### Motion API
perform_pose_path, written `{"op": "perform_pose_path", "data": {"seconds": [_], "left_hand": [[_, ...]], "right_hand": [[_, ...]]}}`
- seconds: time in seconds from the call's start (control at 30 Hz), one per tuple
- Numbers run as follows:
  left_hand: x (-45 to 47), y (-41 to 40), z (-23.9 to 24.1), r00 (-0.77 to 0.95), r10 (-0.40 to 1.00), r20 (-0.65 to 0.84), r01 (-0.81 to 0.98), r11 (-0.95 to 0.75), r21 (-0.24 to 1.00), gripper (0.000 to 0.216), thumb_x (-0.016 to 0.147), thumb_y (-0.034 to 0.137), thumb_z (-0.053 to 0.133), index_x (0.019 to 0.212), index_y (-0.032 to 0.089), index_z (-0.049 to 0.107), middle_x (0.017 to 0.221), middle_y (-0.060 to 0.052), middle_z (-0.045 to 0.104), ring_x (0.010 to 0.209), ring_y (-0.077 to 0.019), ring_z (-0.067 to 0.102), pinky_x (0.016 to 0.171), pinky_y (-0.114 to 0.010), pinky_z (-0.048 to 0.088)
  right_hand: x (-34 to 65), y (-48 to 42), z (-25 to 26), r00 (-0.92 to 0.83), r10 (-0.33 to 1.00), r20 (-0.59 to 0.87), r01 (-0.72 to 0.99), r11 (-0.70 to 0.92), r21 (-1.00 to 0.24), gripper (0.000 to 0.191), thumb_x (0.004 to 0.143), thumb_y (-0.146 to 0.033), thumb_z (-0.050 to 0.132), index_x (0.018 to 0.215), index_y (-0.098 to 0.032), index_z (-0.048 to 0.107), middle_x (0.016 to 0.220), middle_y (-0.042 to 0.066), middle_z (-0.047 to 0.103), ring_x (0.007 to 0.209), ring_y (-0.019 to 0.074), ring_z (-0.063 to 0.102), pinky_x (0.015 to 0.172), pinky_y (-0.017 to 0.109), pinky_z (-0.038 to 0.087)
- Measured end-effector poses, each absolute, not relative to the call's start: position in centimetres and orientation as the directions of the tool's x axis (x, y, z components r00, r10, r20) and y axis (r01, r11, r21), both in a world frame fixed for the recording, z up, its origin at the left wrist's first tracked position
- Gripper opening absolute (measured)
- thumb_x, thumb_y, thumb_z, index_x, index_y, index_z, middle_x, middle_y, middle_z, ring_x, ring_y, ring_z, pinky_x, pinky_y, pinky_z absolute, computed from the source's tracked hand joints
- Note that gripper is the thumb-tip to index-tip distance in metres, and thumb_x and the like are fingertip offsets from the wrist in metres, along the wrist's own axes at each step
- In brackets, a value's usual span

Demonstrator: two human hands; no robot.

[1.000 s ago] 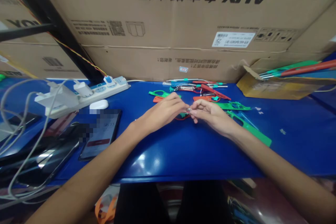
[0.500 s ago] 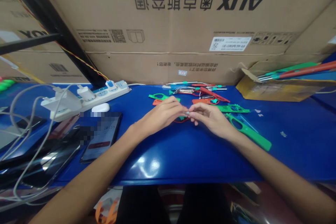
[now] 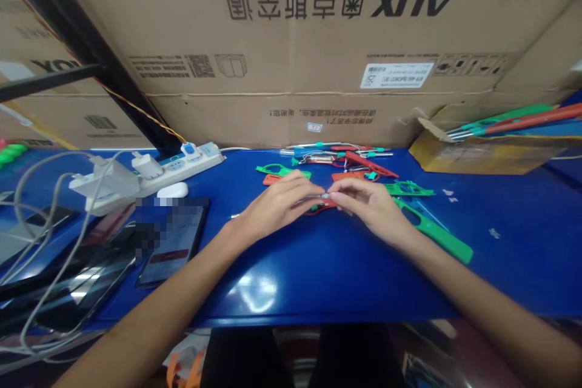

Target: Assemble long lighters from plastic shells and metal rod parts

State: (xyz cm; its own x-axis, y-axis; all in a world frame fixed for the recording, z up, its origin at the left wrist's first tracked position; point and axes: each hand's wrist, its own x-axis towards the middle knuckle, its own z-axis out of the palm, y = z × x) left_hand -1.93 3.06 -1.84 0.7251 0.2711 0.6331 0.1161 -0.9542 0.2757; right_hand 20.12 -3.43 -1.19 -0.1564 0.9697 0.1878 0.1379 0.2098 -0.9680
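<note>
My left hand is closed around a thin metal rod. A shiny end shows just left of that wrist, apparently the same rod. Fingertips of my right hand pinch a small pale piece at the rod's right end, where both hands nearly meet. Behind them lie red plastic handle shells, one green shell with an oval opening, and several metal-tipped pieces. A larger green handle shell rests beside my right wrist. My fingers hide much of what they hold.
A torn cardboard box holding red and green long parts stands at the right. On the left are a white power strip with chargers and cables, a white earbud case and a phone. A large carton backs the blue table.
The hands have moved only slightly. More of the thin rod shows between my fingers now, and a shiny end has appeared left of my left wrist. The view has shifted a little.
</note>
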Motion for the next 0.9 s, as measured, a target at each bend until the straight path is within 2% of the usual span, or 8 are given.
{"op": "perform_pose_path", "data": {"seconds": [0.23,0.4,0.67,0.9], "left_hand": [[-2.0,3.2,-1.9,0.735,0.254,0.629,0.106,-0.959,0.264,0.018,0.102,0.021,0.058,0.119,0.019,0.064,0.107,-0.007,0.072,0.095,-0.0176,0.061,0.086,-0.036,0.052],[-1.8,3.1,-2.1,0.728,0.251,0.637,0.111,-0.961,0.252,0.018,0.102,0.021,0.057,0.118,0.017,0.064,0.105,-0.008,0.072,0.096,-0.0184,0.061,0.085,-0.036,0.053],[-1.1,2.6,-2.5,0.721,0.266,0.639,0.123,-0.958,0.26,0.016,0.103,0.022,0.056,0.112,0.014,0.066,0.1,-0.009,0.072,0.098,-0.0199,0.064,0.083,-0.036,0.055],[-0.8,1.9,-2.5,0.712,0.258,0.653,0.187,-0.966,0.178,0.019,0.105,0.02,0.048,0.11,0.014,0.065,0.098,-0.009,0.072,0.089,-0.0188,0.06,0.078,-0.034,0.054]], "right_hand": [[20.3,-3.5,-1.1,-0.185,0.971,0.148,0.134,0.174,-0.976,0.023,0.087,-0.042,0.073,0.094,-0.021,0.071,0.075,0.0,0.063,0.065,0.0129,0.053,0.061,0.029,0.042],[20.1,-3.3,-1.2,-0.142,0.98,0.138,0.033,0.144,-0.989,0.035,0.078,-0.041,0.081,0.097,-0.022,0.059,0.08,-0.002,0.063,0.068,0.0136,0.059,0.062,0.03,0.046],[20.3,-3.2,-1.5,-0.095,0.991,0.093,-0.01,0.092,-0.996,0.044,0.071,-0.04,0.087,0.082,-0.022,0.048,0.078,-0.003,0.063,0.066,0.011,0.052,0.06,0.027,0.041],[20.0,-3.4,-1.0,-0.089,0.995,0.044,-0.063,0.038,-0.997,0.056,0.066,-0.04,0.09,0.072,-0.023,0.037,0.072,-0.004,0.061,0.058,0.0089,0.046,0.054,0.026,0.036]]}}
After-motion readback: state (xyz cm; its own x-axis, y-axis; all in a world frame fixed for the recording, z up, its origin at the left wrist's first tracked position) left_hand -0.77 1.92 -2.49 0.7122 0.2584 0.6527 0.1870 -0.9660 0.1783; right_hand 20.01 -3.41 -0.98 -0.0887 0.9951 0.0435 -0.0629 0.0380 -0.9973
